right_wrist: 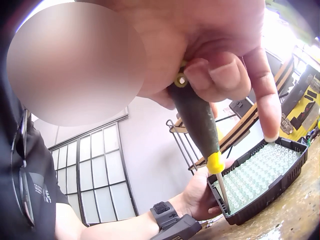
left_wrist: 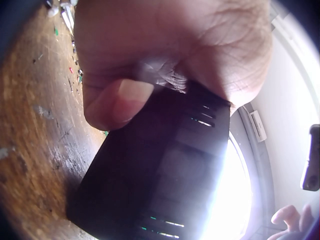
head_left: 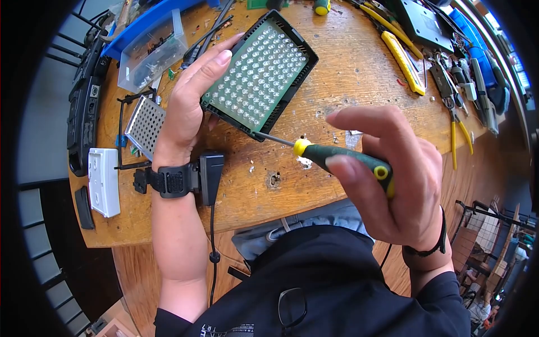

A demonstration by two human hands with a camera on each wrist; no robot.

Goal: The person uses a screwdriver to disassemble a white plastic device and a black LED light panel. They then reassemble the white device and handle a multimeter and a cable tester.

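My left hand [head_left: 191,90] grips a black plastic housing [head_left: 291,91] by its left side, thumb over the edge. Set inside it is a green circuit board [head_left: 255,78] covered with rows of clear LEDs. From the left wrist, the housing's dark, slotted outer side [left_wrist: 150,165] fills the view below the palm. A screwdriver [head_left: 342,158] with a dark green and yellow handle is held in my right hand [head_left: 401,180]. Its blade meets the near corner of the housing, at the board's edge. In the right wrist view, one finger [right_wrist: 266,110] of that hand stretches to the housing's rim.
At the left lie a perforated metal plate [head_left: 146,124], a white plastic case [head_left: 104,182] and a clear bin [head_left: 151,59] of small parts. A yellow cutter knife [head_left: 403,62] and pliers [head_left: 453,121] lie at the right. Debris dots the wooden bench [head_left: 247,196].
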